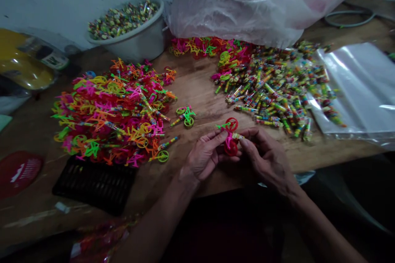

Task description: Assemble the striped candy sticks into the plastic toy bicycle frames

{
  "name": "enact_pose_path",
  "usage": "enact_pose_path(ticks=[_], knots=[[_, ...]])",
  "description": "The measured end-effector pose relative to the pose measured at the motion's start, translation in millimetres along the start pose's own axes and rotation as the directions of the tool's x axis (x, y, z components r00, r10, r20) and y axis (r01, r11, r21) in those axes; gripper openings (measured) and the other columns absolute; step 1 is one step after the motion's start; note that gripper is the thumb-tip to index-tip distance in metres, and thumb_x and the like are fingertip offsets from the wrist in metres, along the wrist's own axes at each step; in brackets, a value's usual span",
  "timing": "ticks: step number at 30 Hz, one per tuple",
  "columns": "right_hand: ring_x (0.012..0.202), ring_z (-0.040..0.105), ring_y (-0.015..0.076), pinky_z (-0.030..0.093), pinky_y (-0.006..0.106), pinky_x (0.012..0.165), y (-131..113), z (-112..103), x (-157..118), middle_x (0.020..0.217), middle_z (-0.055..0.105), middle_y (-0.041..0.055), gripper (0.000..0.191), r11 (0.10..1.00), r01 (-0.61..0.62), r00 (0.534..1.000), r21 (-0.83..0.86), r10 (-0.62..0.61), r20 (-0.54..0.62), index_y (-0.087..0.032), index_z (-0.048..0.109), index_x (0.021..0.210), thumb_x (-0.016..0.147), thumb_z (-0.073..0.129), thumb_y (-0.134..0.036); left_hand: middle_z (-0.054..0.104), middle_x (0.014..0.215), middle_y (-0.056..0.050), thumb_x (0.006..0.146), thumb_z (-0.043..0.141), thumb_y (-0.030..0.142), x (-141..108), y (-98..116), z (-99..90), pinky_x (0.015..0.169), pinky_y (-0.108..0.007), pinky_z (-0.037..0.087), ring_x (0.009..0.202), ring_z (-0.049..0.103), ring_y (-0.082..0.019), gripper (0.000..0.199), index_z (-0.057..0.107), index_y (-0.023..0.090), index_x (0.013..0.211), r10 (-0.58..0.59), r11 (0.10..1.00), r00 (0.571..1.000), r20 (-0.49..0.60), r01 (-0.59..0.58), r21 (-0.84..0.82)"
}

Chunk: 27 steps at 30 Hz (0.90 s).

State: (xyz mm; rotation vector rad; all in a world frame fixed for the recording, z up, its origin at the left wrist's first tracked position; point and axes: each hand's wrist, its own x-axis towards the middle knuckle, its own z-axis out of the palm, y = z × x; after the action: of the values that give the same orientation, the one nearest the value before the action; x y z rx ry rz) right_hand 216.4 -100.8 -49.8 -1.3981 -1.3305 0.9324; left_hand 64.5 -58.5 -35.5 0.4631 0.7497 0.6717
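Note:
Near the table's front edge, my left hand (pixel 205 154) pinches a small plastic toy bicycle (pixel 230 141) with red wheels and a pink and green frame. My right hand (pixel 265 154) is closed on a small candy tube (pixel 238 136), which touches the toy bicycle. To the left of my hands lies a large heap of colourful toy bicycles (pixel 108 111), some with candy tubes among them. One green toy bicycle (pixel 188 117) lies apart, next to a tube. Beyond my right hand is a pile of candy tubes (pixel 274 90).
A white tub (pixel 138 43) of candy tubes stands at the back left. A large plastic bag (pixel 240 4) hangs over the back. Clear plastic bags (pixel 364 86) lie right. A black tray (pixel 92 183) and red object (pixel 20 172) are at the left.

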Motion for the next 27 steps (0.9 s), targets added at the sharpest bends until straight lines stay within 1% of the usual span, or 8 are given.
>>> enact_pose_path(ticks=[5, 11, 13, 16, 20, 24, 26, 27], knots=[[0.072, 0.06, 0.0144, 0.05, 0.026, 0.064, 3.2, -1.7, 0.2, 0.081, 0.064, 0.0034, 0.017, 0.999, 0.028, 0.999, 0.022, -0.028, 0.023, -0.019, 0.057, 0.091, 0.088, 0.05, -0.034, 0.067, 0.073, -0.004, 0.077, 0.065, 0.024, 0.5, -2.0, 0.2, 0.057, -0.028, 0.056, 0.062, 0.067, -0.018, 0.017, 0.061, 0.013, 0.088, -0.021, 1.0, 1.0, 0.008, 0.021, 0.02], [0.069, 0.057, 0.0137, 0.046, 0.025, 0.063, 7.7, -13.6, 6.8, 0.076, 0.061, 0.0019, 0.012, 0.961, 0.242, 0.965, -0.136, -0.225, 0.132, -0.02, 0.058, 0.087, 0.088, 0.05, -0.028, 0.065, 0.069, -0.005, 0.078, 0.062, 0.023, 1.0, 2.3, 4.0, 0.053, -0.026, 0.054, 0.058, 0.066, -0.017, 0.014, 0.061, 0.011, 0.085, -0.069, 0.993, 0.996, -0.052, 0.074, 0.097], [0.067, 0.057, 0.0132, 0.045, 0.025, 0.061, 8.4, -16.1, 8.0, 0.074, 0.06, 0.0015, 0.012, 0.945, 0.277, 0.956, -0.174, -0.253, 0.148, -0.02, 0.057, 0.085, 0.088, 0.049, -0.027, 0.064, 0.067, -0.005, 0.078, 0.062, 0.023, 1.2, 2.2, 5.4, 0.052, -0.025, 0.054, 0.058, 0.066, -0.017, 0.014, 0.061, 0.011, 0.084, -0.048, 0.988, 0.996, -0.08, 0.059, 0.144], [0.062, 0.056, 0.0131, 0.043, 0.025, 0.058, 8.9, -17.9, 6.9, 0.072, 0.061, 0.0014, 0.012, 0.914, 0.293, 0.951, -0.281, -0.251, 0.179, -0.02, 0.056, 0.083, 0.088, 0.047, -0.027, 0.063, 0.065, -0.004, 0.075, 0.066, 0.027, 1.1, 0.0, 6.8, 0.051, -0.025, 0.054, 0.057, 0.064, -0.015, 0.018, 0.061, 0.011, 0.082, -0.004, 0.979, 0.992, -0.125, 0.029, 0.201], [0.057, 0.056, 0.0134, 0.042, 0.025, 0.054, 6.6, -17.3, 3.6, 0.07, 0.063, 0.0022, 0.01, 0.871, 0.284, 0.955, -0.4, -0.221, 0.197, -0.02, 0.054, 0.087, 0.087, 0.047, -0.027, 0.062, 0.066, -0.002, 0.069, 0.071, 0.031, 1.9, -6.9, 9.4, 0.052, -0.027, 0.054, 0.055, 0.058, -0.011, 0.023, 0.063, 0.011, 0.078, 0.114, 0.967, 0.975, -0.19, -0.066, 0.245], [0.057, 0.057, 0.0139, 0.044, 0.026, 0.054, -3.3, -10.2, 3.0, 0.068, 0.062, 0.0023, 0.01, 0.902, 0.231, 0.971, -0.364, -0.191, 0.144, -0.02, 0.054, 0.085, 0.088, 0.047, -0.027, 0.06, 0.065, 0.0, 0.068, 0.071, 0.033, 3.3, -12.4, 14.5, 0.053, -0.024, 0.051, 0.054, 0.055, -0.01, 0.023, 0.064, 0.012, 0.075, 0.143, 0.973, 0.971, -0.19, -0.102, 0.209], [0.063, 0.059, 0.014, 0.046, 0.025, 0.058, -10.6, -5.7, 5.3, 0.074, 0.064, 0.0031, 0.012, 0.92, 0.246, 0.967, -0.305, -0.21, 0.146, -0.02, 0.056, 0.089, 0.089, 0.047, -0.027, 0.059, 0.063, 0.0, 0.07, 0.069, 0.032, 1.7, -5.1, 13.4, 0.054, -0.021, 0.048, 0.054, 0.053, -0.008, 0.021, 0.063, 0.012, 0.071, 0.174, 0.967, 0.965, -0.194, -0.131, 0.218], [0.066, 0.059, 0.014, 0.047, 0.025, 0.06, -14.1, -4.3, 7.4, 0.078, 0.064, 0.0034, 0.013, 0.918, 0.265, 0.961, -0.295, -0.225, 0.162, -0.02, 0.057, 0.092, 0.089, 0.047, -0.028, 0.059, 0.062, 0.0, 0.072, 0.067, 0.032, -0.8, 3.6, 10.4, 0.055, -0.02, 0.046, 0.054, 0.052, -0.008, 0.02, 0.062, 0.013, 0.069, 0.225, 0.949, 0.953, -0.204, -0.167, 0.267]])
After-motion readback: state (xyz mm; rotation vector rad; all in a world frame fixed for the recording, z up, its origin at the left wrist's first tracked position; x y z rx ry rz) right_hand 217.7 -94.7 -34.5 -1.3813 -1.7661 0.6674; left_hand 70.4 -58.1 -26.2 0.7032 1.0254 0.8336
